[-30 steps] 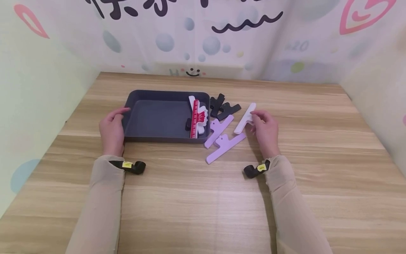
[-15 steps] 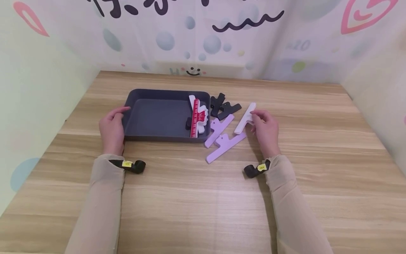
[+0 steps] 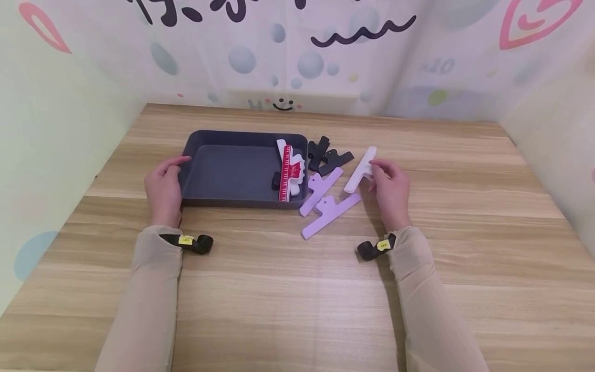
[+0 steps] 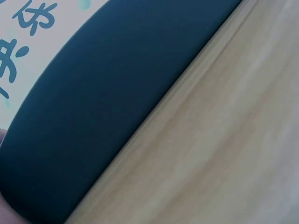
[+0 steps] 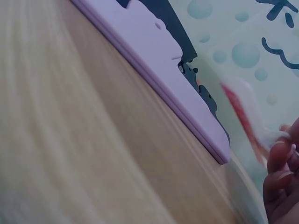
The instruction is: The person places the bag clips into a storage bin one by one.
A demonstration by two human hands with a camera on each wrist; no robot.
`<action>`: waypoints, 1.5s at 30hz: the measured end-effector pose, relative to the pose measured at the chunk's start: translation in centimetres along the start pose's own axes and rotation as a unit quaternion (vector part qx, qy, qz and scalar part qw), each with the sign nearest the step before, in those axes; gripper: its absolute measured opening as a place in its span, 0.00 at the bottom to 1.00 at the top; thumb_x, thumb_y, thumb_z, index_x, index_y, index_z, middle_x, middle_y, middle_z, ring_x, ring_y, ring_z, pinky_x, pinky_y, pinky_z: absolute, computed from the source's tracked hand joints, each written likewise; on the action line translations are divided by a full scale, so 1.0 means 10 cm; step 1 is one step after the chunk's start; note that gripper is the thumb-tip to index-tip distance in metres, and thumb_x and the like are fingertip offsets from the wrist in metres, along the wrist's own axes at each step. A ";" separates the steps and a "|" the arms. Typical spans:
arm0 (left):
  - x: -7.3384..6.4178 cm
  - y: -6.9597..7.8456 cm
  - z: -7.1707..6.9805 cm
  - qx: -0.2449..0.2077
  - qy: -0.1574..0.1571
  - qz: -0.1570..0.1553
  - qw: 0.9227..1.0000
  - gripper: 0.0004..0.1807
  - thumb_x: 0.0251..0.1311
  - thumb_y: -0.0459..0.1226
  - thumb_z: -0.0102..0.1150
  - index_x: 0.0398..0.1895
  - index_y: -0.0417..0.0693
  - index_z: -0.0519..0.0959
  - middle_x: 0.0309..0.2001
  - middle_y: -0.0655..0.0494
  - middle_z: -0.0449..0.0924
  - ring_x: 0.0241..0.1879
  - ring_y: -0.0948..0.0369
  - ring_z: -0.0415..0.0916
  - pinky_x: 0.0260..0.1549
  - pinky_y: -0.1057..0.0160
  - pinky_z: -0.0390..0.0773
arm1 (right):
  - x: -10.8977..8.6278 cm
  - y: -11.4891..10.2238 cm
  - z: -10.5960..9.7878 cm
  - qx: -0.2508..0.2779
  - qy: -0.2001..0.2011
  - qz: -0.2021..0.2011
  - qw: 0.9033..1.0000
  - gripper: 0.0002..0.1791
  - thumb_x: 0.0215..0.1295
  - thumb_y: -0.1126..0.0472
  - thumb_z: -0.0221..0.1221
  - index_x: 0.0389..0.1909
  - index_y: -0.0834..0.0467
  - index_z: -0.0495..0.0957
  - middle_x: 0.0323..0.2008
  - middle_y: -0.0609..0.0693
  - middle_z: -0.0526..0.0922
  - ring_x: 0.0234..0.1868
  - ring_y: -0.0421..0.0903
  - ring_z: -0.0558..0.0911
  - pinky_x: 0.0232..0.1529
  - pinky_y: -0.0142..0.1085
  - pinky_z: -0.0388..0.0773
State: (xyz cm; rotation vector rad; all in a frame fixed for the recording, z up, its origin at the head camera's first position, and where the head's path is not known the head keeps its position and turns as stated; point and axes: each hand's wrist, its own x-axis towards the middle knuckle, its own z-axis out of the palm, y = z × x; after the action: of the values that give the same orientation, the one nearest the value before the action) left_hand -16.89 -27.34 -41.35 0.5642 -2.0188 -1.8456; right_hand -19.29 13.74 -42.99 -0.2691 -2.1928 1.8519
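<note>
At the left end of the dark grey tray [image 3: 232, 202], my left hand [image 3: 163, 194] grips the rim. In the left wrist view the tray's outer wall [image 4: 107, 88] fills much of the picture, with bits of the hand at the left edge. My right hand [image 3: 392, 194] pinches a white bag clip [image 3: 360, 171] by its tab; its red side shows in the right wrist view. Inside the tray's right end lie a red-and-white clip [image 3: 285, 175], a white clip beneath it and a small black piece [image 3: 276, 180].
Just right of the tray, two lilac clips [image 3: 331, 214] lie one before the other. Behind them are two black clips [image 3: 335, 162], overlapping. A printed cloth [image 3: 297, 51] stands behind the wood-grain table [image 3: 288, 299].
The white clip in my right hand has shifted slightly up and away in the head view. My left hand and the tray hold nearly still.
</note>
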 end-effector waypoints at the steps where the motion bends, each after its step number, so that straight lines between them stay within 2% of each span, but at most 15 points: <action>1: 0.00 0.00 0.00 -0.005 -0.001 0.000 1.000 0.18 0.64 0.34 0.38 0.45 0.49 0.80 0.57 0.57 0.69 0.57 0.68 0.59 0.59 0.69 0.52 | 0.00 -0.01 0.00 0.013 0.001 0.000 1.000 0.10 0.61 0.56 0.54 0.42 0.54 0.77 0.32 0.51 0.75 0.20 0.41 0.71 0.20 0.30 0.70; 4: 0.00 0.01 0.00 -0.006 -0.002 -0.002 1.000 0.18 0.64 0.34 0.38 0.45 0.50 0.80 0.57 0.57 0.69 0.57 0.69 0.59 0.60 0.69 0.51 | -0.02 -0.04 0.02 0.067 0.003 -0.003 0.998 0.10 0.61 0.57 0.55 0.42 0.55 0.78 0.31 0.52 0.75 0.21 0.42 0.71 0.20 0.30 0.69; 8: 0.00 0.02 -0.01 -0.007 -0.003 -0.003 1.000 0.17 0.64 0.34 0.39 0.45 0.50 0.80 0.57 0.58 0.69 0.57 0.69 0.58 0.60 0.69 0.51 | -0.06 -0.08 0.07 0.144 -0.001 -0.018 0.989 0.09 0.60 0.62 0.55 0.40 0.59 0.78 0.26 0.53 0.74 0.19 0.42 0.70 0.17 0.28 0.67; 11: -0.01 0.02 -0.02 -0.010 -0.003 -0.004 1.000 0.17 0.64 0.35 0.39 0.45 0.50 0.80 0.58 0.58 0.68 0.57 0.69 0.58 0.60 0.69 0.50 | -0.09 -0.11 0.13 0.173 -0.015 -0.026 0.984 0.08 0.60 0.64 0.54 0.39 0.61 0.78 0.23 0.53 0.73 0.18 0.42 0.69 0.16 0.27 0.66; 20: -0.01 0.03 -0.04 0.000 -0.005 -0.009 1.000 0.17 0.64 0.36 0.38 0.46 0.51 0.79 0.58 0.59 0.68 0.58 0.69 0.57 0.60 0.69 0.49 | -0.23 -0.18 0.33 0.202 -0.066 -0.024 0.977 0.08 0.60 0.64 0.54 0.39 0.60 0.77 0.20 0.52 0.72 0.17 0.41 0.68 0.12 0.29 0.62; 33: 0.01 0.00 -0.02 -0.003 -0.007 -0.008 1.000 0.17 0.64 0.35 0.39 0.46 0.50 0.79 0.58 0.59 0.68 0.58 0.69 0.57 0.60 0.70 0.49 | -0.34 -0.20 0.44 0.224 -0.113 -0.023 0.968 0.09 0.60 0.64 0.53 0.41 0.61 0.76 0.21 0.52 0.71 0.17 0.41 0.68 0.13 0.28 0.63; 45: 0.01 -0.01 -0.02 -0.003 -0.004 -0.003 1.000 0.17 0.64 0.35 0.39 0.46 0.50 0.80 0.57 0.58 0.69 0.58 0.69 0.58 0.60 0.69 0.50 | -0.46 -0.22 0.58 0.217 -0.202 -0.011 0.955 0.11 0.59 0.61 0.56 0.41 0.62 0.76 0.17 0.51 0.69 0.16 0.42 0.67 0.13 0.28 0.64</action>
State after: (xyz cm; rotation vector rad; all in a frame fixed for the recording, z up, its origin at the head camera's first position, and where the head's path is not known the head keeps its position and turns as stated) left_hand -16.86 -27.58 -41.48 0.5620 -2.0181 -1.8594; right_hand -16.70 6.52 -42.09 0.2428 -1.9155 2.4832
